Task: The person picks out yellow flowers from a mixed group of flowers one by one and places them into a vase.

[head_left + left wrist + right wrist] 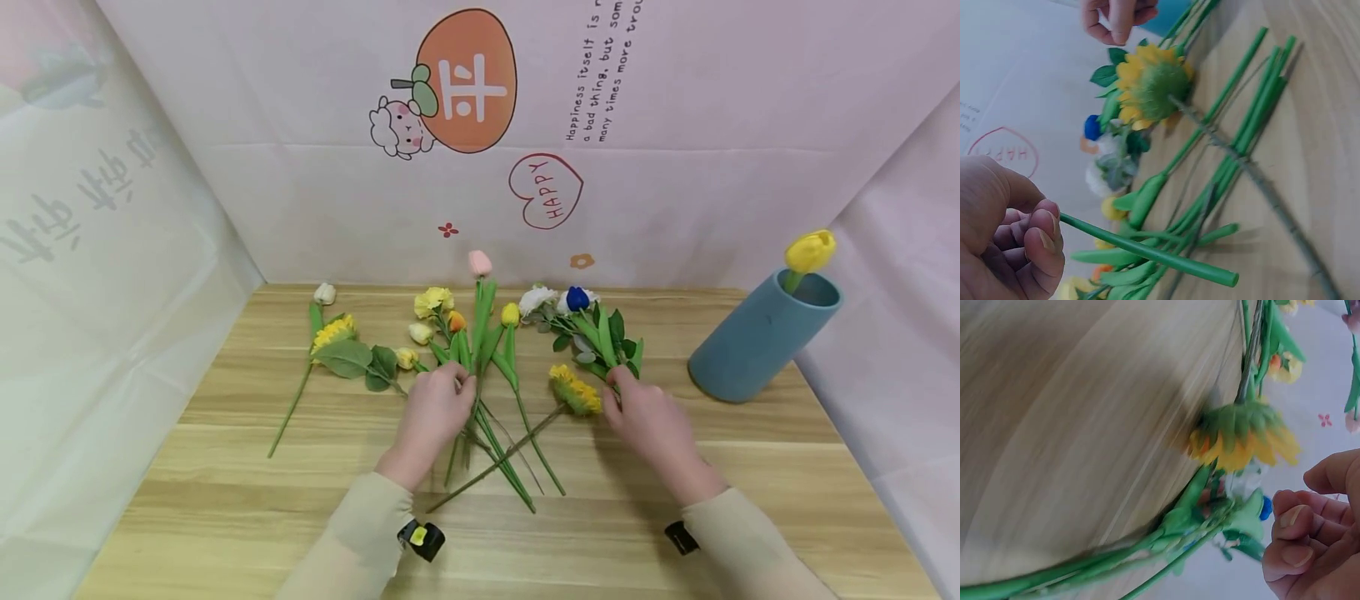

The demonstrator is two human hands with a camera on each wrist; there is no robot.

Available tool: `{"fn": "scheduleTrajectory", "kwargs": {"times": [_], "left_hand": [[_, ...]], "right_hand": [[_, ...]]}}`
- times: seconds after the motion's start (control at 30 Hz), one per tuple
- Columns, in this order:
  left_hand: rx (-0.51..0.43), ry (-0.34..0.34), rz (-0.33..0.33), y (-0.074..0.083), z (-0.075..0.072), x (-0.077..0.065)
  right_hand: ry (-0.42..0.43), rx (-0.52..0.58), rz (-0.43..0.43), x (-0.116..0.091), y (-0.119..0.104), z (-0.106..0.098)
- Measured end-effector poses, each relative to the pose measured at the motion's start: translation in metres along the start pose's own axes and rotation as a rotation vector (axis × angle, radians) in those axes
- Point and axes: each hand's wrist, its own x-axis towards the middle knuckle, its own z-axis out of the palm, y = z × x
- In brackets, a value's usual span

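My left hand pinches the green stem of a pink tulip, held above a pile of artificial flowers; the stem's cut end sticks out past the fingers in the left wrist view. Loosely bent and holding nothing, my right hand hovers by a bunch with a blue tulip and white flowers. A sunflower lies just left of that hand, its stem crossing the pile. In the right wrist view, a gap shows between thumb and fingertips.
At the right stands a tilted-looking blue vase with a yellow tulip in it. Another sunflower and a white tulip lie at the left. Yellow, orange and white blooms are in the middle pile. A printed cloth hangs behind the table.
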Motion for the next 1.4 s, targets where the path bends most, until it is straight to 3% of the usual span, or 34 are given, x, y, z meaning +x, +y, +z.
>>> {"fn": "scheduleTrajectory", "kwargs": {"times": [0.33, 0.63, 0.97, 1.17, 1.4], "left_hand": [[0.052, 0.140, 0.005, -0.012, -0.028, 0.005], [0.139, 0.231, -0.007, -0.038, -0.058, 0.005], [0.226, 0.227, -0.083, -0.067, -0.083, -0.003], [0.260, 0.207, -0.166, -0.087, -0.096, -0.011], [0.305, 0.218, -0.188, -0.114, -0.106, -0.020]], "right_hand": [[-0.011, 0.013, -0.068, 0.004, -0.022, 0.015], [-0.011, 0.010, -0.171, 0.007, -0.041, 0.032], [-0.001, -0.007, -0.234, 0.011, -0.052, 0.050], [-0.054, -0.006, -0.206, 0.013, -0.059, 0.057], [-0.069, -0.010, -0.218, 0.009, -0.061, 0.062]]}}
